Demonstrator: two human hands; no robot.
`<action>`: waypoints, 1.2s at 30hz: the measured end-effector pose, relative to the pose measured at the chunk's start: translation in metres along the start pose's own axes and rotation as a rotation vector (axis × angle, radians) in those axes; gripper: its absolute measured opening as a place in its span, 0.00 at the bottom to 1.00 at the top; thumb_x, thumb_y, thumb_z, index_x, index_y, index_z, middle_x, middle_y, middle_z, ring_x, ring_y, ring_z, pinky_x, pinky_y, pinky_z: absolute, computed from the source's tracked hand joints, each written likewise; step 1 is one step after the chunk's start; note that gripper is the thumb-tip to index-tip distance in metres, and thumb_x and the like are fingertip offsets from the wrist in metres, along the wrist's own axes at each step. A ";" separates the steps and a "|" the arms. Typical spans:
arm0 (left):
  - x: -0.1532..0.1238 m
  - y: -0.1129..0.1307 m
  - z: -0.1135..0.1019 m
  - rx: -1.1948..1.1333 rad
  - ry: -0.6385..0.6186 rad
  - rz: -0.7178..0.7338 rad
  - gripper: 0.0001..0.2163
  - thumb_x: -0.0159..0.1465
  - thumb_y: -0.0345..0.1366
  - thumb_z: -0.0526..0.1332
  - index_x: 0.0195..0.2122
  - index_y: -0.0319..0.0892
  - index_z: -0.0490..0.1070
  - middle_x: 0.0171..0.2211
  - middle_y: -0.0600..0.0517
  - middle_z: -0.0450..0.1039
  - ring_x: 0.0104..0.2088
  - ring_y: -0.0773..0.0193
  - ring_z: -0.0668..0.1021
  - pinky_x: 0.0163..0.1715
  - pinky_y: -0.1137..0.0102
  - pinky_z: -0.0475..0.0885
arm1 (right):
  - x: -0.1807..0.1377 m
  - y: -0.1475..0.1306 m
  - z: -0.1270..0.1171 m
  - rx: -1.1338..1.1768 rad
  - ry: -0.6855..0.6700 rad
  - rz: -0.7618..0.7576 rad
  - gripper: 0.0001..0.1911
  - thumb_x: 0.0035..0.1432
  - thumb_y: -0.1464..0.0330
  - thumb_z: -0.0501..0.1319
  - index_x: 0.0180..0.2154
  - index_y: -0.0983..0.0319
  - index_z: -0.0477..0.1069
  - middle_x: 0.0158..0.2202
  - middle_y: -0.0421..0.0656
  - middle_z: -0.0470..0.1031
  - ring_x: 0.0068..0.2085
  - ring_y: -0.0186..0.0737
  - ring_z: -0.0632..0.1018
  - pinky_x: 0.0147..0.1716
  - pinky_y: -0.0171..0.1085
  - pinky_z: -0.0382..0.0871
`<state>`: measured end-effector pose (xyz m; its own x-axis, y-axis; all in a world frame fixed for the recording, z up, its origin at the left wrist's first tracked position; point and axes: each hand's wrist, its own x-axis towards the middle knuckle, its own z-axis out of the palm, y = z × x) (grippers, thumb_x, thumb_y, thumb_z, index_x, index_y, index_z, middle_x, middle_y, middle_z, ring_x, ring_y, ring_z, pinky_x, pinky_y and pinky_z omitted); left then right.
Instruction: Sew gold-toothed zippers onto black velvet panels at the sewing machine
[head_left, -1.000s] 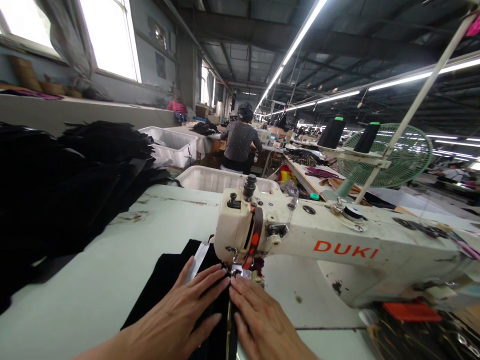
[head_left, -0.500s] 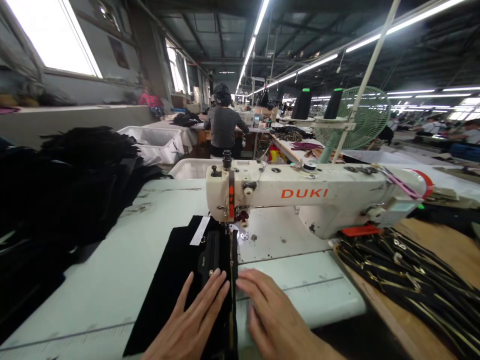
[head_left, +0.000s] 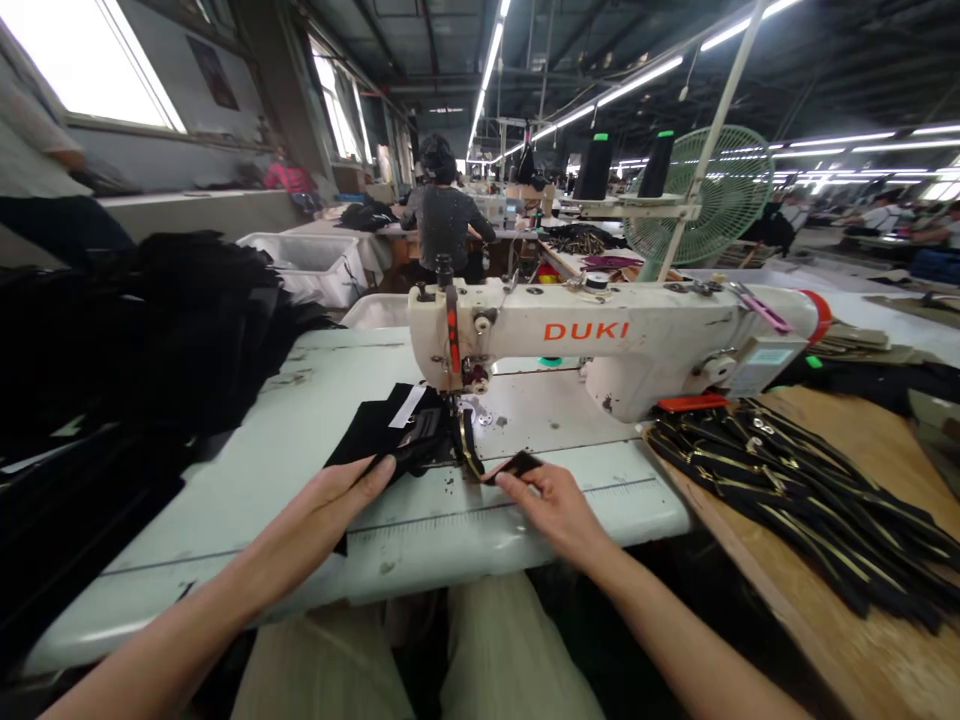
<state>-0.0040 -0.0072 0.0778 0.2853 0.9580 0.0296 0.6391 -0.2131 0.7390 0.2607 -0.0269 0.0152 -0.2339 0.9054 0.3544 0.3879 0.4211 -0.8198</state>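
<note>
A black fabric panel [head_left: 367, 430] with a white label [head_left: 407, 406] lies partly under the needle area of the sewing machine [head_left: 517, 325]. My left hand [head_left: 360, 485] is closed on the panel's near edge, thumb on top, and the fabric is folded up there. To the right, my right hand [head_left: 544, 500] pinches the near end of a black zipper tape [head_left: 469, 445] with gold teeth. The tape curves from the needle area toward my fingers, bent away from the panel. Fabric hides the exact spot under the presser foot.
Black fabric pieces [head_left: 150, 340] are piled at the left. More gold-toothed zippers [head_left: 780, 480] lie on a wooden board [head_left: 892, 660] at the right. Thread cones [head_left: 595, 168] and a green fan [head_left: 720, 190] stand behind the machine. A co-worker [head_left: 446, 220] sits ahead; another person stands at far left.
Both hands went from lying flat beside the zipper to gripping: the left lifts the panel's edge, the right pulls the zipper end to the right. Panel and tape have separated near me.
</note>
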 end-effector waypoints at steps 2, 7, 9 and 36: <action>-0.002 0.000 0.003 -0.010 -0.017 0.002 0.26 0.68 0.60 0.52 0.29 0.43 0.75 0.28 0.54 0.76 0.31 0.55 0.77 0.32 0.70 0.75 | 0.007 0.000 -0.017 -0.003 -0.006 0.009 0.17 0.72 0.61 0.53 0.41 0.61 0.78 0.38 0.42 0.80 0.44 0.44 0.80 0.45 0.39 0.74; -0.010 -0.018 0.020 0.096 -0.039 0.162 0.22 0.73 0.51 0.48 0.56 0.45 0.73 0.54 0.53 0.75 0.56 0.50 0.75 0.58 0.57 0.68 | -0.007 -0.011 0.006 -0.153 -0.038 -0.100 0.10 0.70 0.68 0.57 0.41 0.61 0.77 0.37 0.44 0.76 0.41 0.43 0.77 0.40 0.38 0.72; -0.015 -0.030 0.031 0.273 -0.025 0.339 0.20 0.74 0.41 0.48 0.65 0.47 0.63 0.63 0.54 0.66 0.64 0.53 0.66 0.63 0.55 0.60 | -0.021 -0.015 0.029 -0.415 -0.048 -0.265 0.11 0.69 0.74 0.54 0.43 0.63 0.76 0.37 0.45 0.75 0.39 0.44 0.74 0.38 0.40 0.71; -0.023 -0.048 0.051 0.533 -0.183 0.645 0.39 0.60 0.39 0.69 0.70 0.51 0.53 0.66 0.51 0.60 0.63 0.48 0.67 0.63 0.50 0.62 | -0.048 0.016 0.068 -0.688 0.115 -0.586 0.15 0.68 0.78 0.48 0.48 0.68 0.72 0.34 0.48 0.77 0.33 0.45 0.76 0.33 0.42 0.74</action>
<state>-0.0048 -0.0284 0.0076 0.7900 0.5822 0.1923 0.5498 -0.8114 0.1983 0.2171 -0.0677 -0.0457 -0.4855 0.5202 0.7027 0.6900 0.7216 -0.0575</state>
